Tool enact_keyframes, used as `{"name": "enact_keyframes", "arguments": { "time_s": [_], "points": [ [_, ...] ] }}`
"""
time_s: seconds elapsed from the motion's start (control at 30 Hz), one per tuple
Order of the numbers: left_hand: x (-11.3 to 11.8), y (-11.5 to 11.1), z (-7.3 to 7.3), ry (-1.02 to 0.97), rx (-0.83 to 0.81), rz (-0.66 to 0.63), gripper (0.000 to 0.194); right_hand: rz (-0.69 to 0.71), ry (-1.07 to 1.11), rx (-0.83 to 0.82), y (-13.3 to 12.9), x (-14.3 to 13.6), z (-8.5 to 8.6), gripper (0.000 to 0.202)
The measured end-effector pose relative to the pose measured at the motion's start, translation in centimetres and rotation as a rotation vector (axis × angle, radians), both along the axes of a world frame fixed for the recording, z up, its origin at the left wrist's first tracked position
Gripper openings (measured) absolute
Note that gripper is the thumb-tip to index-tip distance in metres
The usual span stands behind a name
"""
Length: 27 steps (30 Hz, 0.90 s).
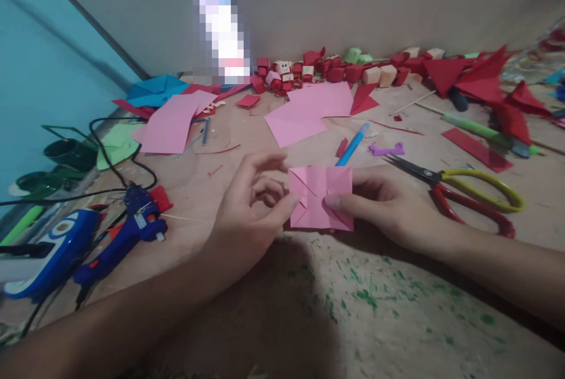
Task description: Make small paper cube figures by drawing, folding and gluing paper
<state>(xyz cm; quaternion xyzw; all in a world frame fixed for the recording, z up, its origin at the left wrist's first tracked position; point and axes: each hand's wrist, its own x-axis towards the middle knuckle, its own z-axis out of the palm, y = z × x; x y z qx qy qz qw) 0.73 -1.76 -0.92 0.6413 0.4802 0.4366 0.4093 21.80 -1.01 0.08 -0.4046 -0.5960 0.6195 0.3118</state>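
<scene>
A small folded square of pink paper (315,208) is held up over the table's front part, with diagonal creases and folded-in flaps on its face. My right hand (382,205) pinches its right side, thumb on top and fingers behind. At its left edge is my left hand (256,202), the thumb pressing on the paper and the other fingers curled, partly apart from it. Just behind the paper lies a blue pen (353,145). Scissors (435,177) with one yellow and one red handle rest beyond my right hand, their blades pointing left.
Pink sheets (304,111) lie mid-table, more pink paper (170,123) at left. Along the wall sit several small folded paper blocks (335,73). A blue glue gun (123,238) and its cord are at left, near a blue-white device (57,255). A purple piece (386,149) lies near the scissors.
</scene>
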Motion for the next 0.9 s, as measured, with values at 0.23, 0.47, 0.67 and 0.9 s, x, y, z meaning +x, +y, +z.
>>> {"name": "enact_keyframes", "arguments": {
  "time_s": [0.23, 0.47, 0.67, 0.9],
  "points": [
    [-0.9, 0.3, 0.5, 0.503, 0.614, -0.188, 0.028, 0.044, -0.093, 0.046, -0.1, -0.2, 0.2, 0.028],
    [-0.6, 0.4, 0.1, 0.489, 0.598, -0.184, 0.022, 0.119, -0.215, 0.195, -0.4, -0.2, 0.4, 0.033],
    [-0.9, 0.2, 0.8, 0.392, 0.554, -0.16, 0.004, 0.143, -0.273, 0.185, -0.6, -0.3, 0.8, 0.039],
    [-0.4, -0.1, 1.2, -0.003, 0.122, 0.089, 0.008, 0.092, -0.262, 0.135, -0.3, 0.1, 0.6, 0.035]
  ]
}}
